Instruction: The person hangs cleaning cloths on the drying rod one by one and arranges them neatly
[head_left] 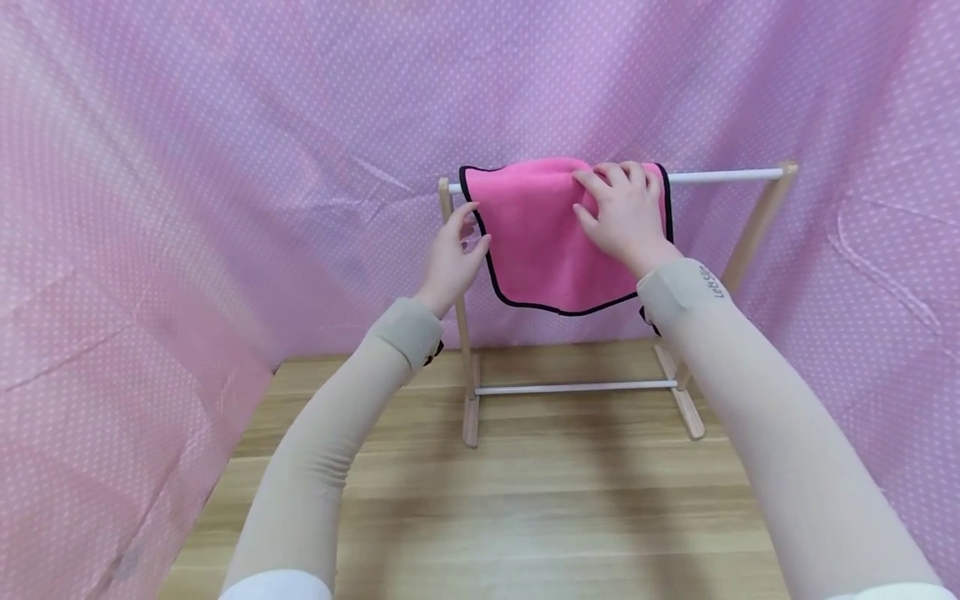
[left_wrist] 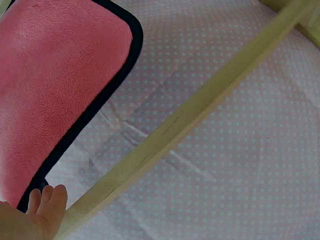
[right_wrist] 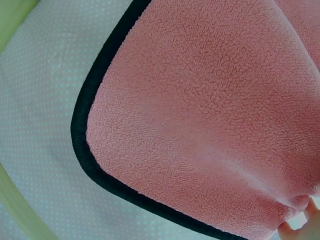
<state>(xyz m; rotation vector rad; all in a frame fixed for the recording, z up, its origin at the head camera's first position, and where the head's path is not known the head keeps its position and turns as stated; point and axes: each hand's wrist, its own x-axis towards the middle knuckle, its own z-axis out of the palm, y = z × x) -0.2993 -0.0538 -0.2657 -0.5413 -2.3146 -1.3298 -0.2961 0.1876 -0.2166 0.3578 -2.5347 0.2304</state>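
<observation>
A pink fleecy cloth point(head_left: 532, 242) with a black bound edge hangs over the white top bar point(head_left: 723, 177) of a small wooden rack. My left hand point(head_left: 453, 254) is at the cloth's left edge near the rack's left post, its thumb and fingers apart. In the left wrist view, the fingers point(left_wrist: 47, 202) reach to the black border point(left_wrist: 82, 120). On the cloth's upper right part rests my right hand point(head_left: 626, 208), fingers spread near the bar. The right wrist view shows its fingertips point(right_wrist: 312, 207) beside a small fold in the cloth point(right_wrist: 200, 125).
The rack's left post point(head_left: 462, 325) and right post point(head_left: 757, 225) stand on wooden feet, joined low down by a white crossbar point(head_left: 577, 387). Beneath is a wood-grain tabletop point(head_left: 555, 517). Pink dotted fabric point(head_left: 300, 150) surrounds it at the back and sides.
</observation>
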